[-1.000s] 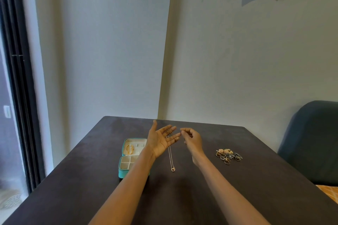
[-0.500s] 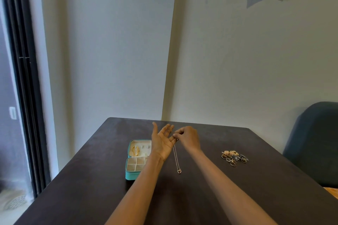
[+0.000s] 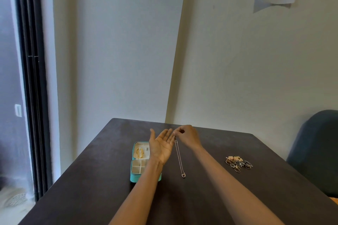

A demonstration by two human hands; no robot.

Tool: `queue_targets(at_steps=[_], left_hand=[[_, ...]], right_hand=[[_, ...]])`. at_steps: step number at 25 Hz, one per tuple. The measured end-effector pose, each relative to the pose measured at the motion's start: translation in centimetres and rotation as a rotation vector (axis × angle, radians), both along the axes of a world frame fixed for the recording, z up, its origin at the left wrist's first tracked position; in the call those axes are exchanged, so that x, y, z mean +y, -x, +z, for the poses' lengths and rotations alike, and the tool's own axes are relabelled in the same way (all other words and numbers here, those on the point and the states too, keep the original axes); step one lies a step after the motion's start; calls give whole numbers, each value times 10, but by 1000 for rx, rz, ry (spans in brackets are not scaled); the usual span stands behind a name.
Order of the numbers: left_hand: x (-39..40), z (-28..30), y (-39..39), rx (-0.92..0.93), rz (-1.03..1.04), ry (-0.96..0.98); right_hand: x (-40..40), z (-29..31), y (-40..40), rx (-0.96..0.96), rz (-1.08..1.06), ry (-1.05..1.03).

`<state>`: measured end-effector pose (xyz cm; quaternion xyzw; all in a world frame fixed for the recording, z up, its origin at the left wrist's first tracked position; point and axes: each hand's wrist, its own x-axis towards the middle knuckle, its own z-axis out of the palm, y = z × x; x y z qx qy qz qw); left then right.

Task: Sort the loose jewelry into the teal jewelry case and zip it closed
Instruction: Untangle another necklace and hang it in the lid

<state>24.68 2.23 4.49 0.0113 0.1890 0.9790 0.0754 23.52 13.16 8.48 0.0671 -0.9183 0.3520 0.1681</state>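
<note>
The right hand (image 3: 186, 134) pinches the necklace (image 3: 179, 157) right of the teal case (image 3: 133, 175); the left hand (image 3: 161, 145) is spread. The chain looks light, limp, easily tangled; best held at its top.

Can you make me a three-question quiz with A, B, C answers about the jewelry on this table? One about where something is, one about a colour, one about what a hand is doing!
1. Where is the pile of rings?
A. inside the case
B. on the table, right of the hands
C. on the chair

2. What colour is the jewelry case?
A. teal
B. red
C. black

3. What is the right hand doing?
A. lying flat
B. zipping the case
C. pinching the necklace

Answers: B, the pile lies on the tabletop; A, its walls are teal; C, the chain hangs from its fingertips beside the open left hand.
</note>
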Motion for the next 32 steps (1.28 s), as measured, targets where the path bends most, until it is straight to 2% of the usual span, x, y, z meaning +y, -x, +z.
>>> queue_targets(at_steps=[4,6,10,14,17,20,22,27,30,32], left_hand=[[-19,3,3,-15,-80,4],[-31,7,6,16,-99,5],[-59,15,17,70,-109,109],[-93,20,31,28,-1,313],[-113,20,36,35,89,652],[-123,1,43,-44,295,1260],[-125,-19,45,-100,379,1531],[-114,-51,49,-122,213,1619],[-115,-56,57,-153,212,1674],[-119,-58,58,-197,233,1627]], right_hand=[[-12,7,8,-84,62,339],[-20,12,14,-119,100,425],[-37,26,25,-126,127,405],[-49,29,35,-99,123,325],[-56,26,37,-83,119,259],[-60,21,37,-79,113,248],[-61,16,35,-92,122,235],[-68,-3,34,-131,186,213],[-70,-12,32,-140,191,199],[-70,-17,30,-141,182,181]])
